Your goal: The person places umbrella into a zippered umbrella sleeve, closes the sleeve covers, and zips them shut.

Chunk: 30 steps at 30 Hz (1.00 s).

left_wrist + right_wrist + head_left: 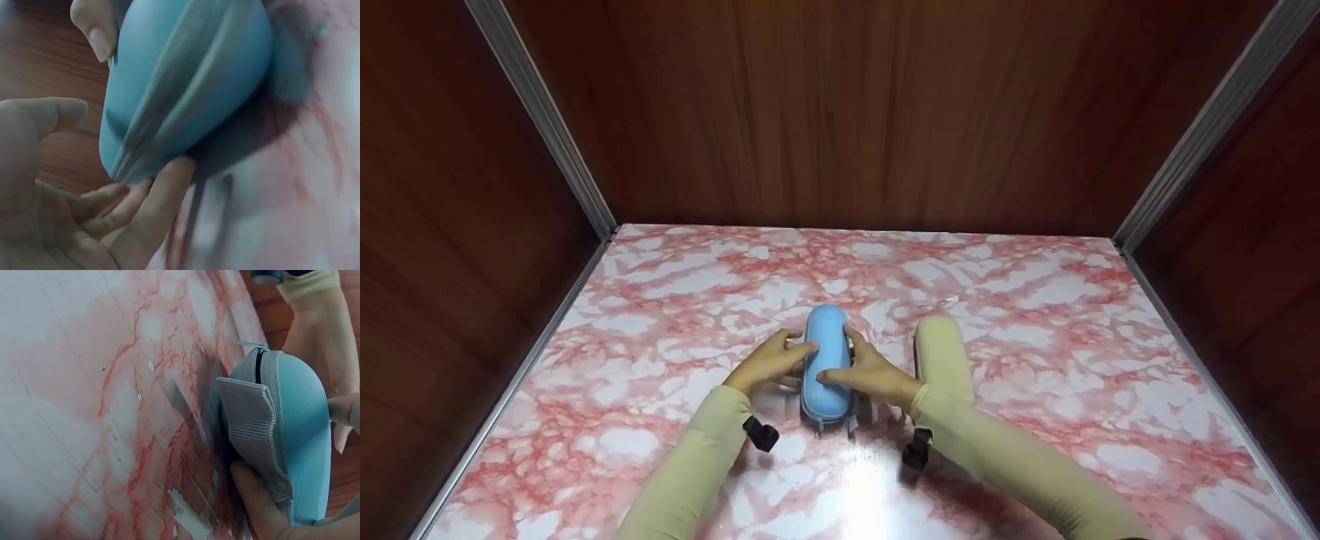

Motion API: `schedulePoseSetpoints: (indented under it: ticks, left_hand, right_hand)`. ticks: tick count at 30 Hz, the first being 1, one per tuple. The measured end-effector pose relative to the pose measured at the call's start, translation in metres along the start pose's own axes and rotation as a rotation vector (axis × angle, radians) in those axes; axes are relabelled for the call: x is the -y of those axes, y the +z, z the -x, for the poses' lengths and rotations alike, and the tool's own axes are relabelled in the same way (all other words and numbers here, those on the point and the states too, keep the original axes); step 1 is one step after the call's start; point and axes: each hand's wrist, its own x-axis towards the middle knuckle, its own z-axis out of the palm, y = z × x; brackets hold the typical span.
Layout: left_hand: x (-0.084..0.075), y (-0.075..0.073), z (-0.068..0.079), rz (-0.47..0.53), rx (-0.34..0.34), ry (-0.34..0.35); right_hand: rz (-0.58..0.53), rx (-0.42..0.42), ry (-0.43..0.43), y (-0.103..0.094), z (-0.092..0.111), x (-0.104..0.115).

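Observation:
A long blue zippered case (827, 326) with rounded ends lies lengthwise between my hands, close over the table. My right hand (877, 373) grips it from the right, thumb across the top and fingers along the side. At its left side is my left hand (769, 363); in the left wrist view a fingertip (181, 167) touches the lower edge, while the thumb (70, 114) stands off the shell. A grey zipper band (169, 84) runs round the case. The right wrist view shows a grey fabric strap (247, 410) and a small zipper pull (251, 343) at one end.
A beige case (945, 356) of similar shape lies to the right, partly behind my right sleeve. The table (660, 300) has a red and white marbled top. Dark wooden panels (847, 112) with metal corner strips (547, 112) enclose its back and sides.

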Motion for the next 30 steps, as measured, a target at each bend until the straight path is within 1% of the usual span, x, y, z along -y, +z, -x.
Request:
schedulePoseSetpoints:
  ticks: [3,7,14,17,21,24,30]
  left_hand:
    - [0.000,0.003,-0.003,0.024,-0.013,-0.029]
    - [-0.001,0.007,-0.006,0.025,-0.009,-0.044]
    - [-0.007,0.012,-0.009,0.005,0.015,-0.031]
    - [-0.008,0.013,-0.010,0.020,0.026,-0.032]
    - [-0.007,0.012,-0.013,0.048,0.066,-0.001]
    - [-0.006,0.011,-0.015,0.061,0.095,0.023]
    - [-0.004,0.011,-0.017,0.058,0.081,0.018]
  right_hand:
    - [0.004,0.000,-0.004,0.001,0.000,0.000]
    - [0.010,-0.009,0.002,0.002,0.000,0.001]
    - [0.011,-0.004,-0.005,0.001,0.001,0.000]
    - [-0.003,-0.002,-0.007,0.000,0.001,-0.001]
    - [0.008,0.002,-0.012,0.000,0.001,-0.002]
    - [0.023,0.022,-0.017,-0.001,0.002,-0.002]
    - [0.051,0.064,0.003,-0.005,0.009,0.000]
